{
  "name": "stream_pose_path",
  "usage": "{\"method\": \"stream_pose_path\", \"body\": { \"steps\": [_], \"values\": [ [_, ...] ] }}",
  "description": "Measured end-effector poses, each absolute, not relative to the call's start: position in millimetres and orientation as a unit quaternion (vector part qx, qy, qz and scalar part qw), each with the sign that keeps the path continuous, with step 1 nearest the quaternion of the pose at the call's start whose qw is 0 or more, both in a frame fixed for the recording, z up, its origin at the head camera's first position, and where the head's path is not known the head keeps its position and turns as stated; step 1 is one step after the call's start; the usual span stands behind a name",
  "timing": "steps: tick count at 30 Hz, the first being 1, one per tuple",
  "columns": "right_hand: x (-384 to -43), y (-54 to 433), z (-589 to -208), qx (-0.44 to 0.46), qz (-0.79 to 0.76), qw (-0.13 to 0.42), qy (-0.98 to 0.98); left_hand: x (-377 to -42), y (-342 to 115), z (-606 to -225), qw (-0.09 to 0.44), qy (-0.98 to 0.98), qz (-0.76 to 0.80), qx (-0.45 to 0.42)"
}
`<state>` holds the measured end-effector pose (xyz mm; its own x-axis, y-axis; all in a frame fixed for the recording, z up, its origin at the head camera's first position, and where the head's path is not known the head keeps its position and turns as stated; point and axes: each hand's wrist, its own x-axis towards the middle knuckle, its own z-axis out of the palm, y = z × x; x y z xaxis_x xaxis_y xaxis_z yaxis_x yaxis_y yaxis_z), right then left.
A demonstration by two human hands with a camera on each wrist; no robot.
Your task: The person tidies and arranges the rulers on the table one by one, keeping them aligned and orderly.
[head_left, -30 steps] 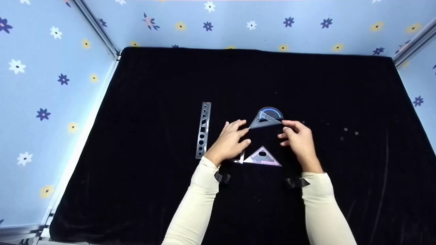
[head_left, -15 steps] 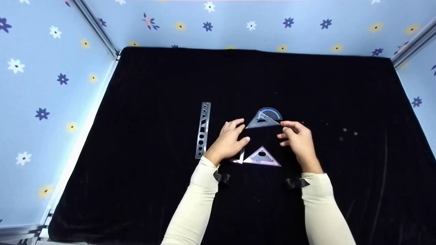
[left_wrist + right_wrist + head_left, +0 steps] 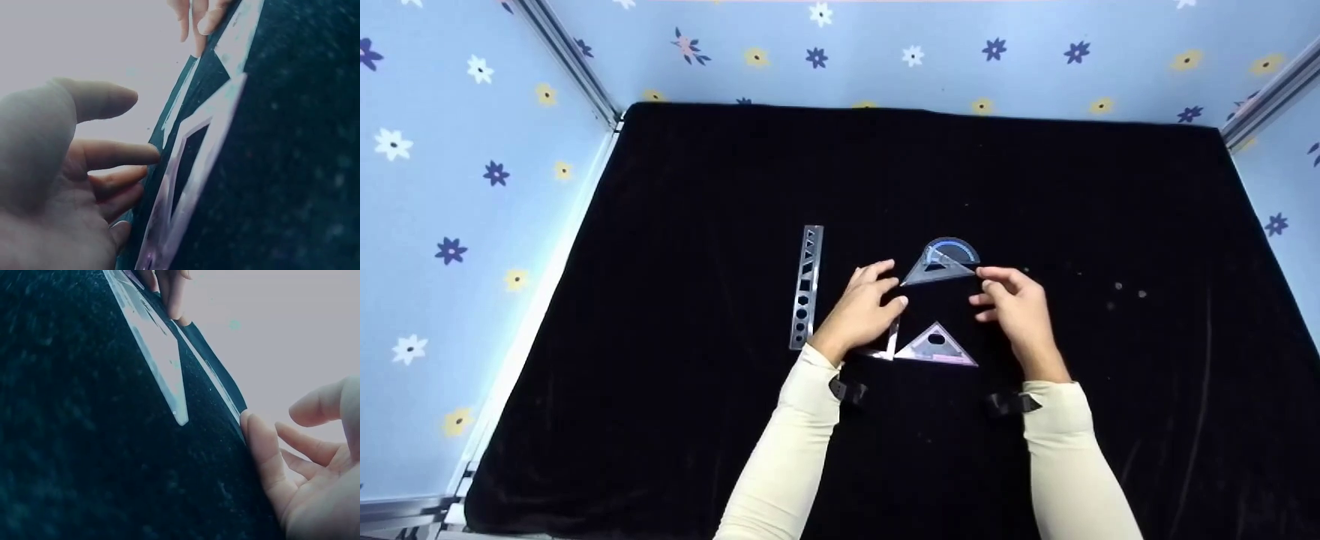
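My left hand point(image 3: 861, 311) hovers or rests over a set square with a long triangular cutout point(image 3: 191, 143), mostly hidden beneath it in the head view. Its fingers are loosely extended, with fingertips close to the left corner of a clear set square point(image 3: 924, 277). At that set square's right corner, the index finger of my right hand point(image 3: 1024, 319) touches the tip; the thumb stays apart from it. A clear protractor point(image 3: 952, 244) with a blue arc overlaps the upper part of this set square. Below, between the hands, lies a pinkish set square point(image 3: 952, 355) with an oval hole.
A clear stencil ruler point(image 3: 806, 289) with shaped holes lies lengthwise to the left of the left hand. Black cloth point(image 3: 720, 187) covers the table. Blue flowered walls point(image 3: 877, 60) stand along the back and sides.
The clear set square and the protractor have shifted very slightly left. The fingertips of both hands have moved a little left too. The ruler and the pinkish set square appear still.
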<state>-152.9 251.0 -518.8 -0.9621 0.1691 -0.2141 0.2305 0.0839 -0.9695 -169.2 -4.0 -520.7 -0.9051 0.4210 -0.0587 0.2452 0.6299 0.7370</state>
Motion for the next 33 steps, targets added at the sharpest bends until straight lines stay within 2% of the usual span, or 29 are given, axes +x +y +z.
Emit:
{"method": "stream_pose_path", "body": {
  "steps": [5,15,27,33],
  "values": [
    [-153.1,250.3,-518.5,0.138,-0.660,0.018,0.739,-168.8,-5.6,-520.5,0.094,0.909,0.344,0.216],
    [-152.9,250.4,-518.6,0.137,-0.661,0.016,0.738,-168.4,-10.0,-515.7,0.156,0.897,0.341,0.232],
    [-152.8,250.5,-519.9,0.139,-0.659,0.014,0.739,-163.1,-10.5,-514.3,0.142,0.908,0.315,0.237],
    [-153.7,250.8,-519.7,0.142,-0.669,0.020,0.729,-165.4,-10.5,-517.1,0.161,0.898,0.348,0.218]
  ]
}}
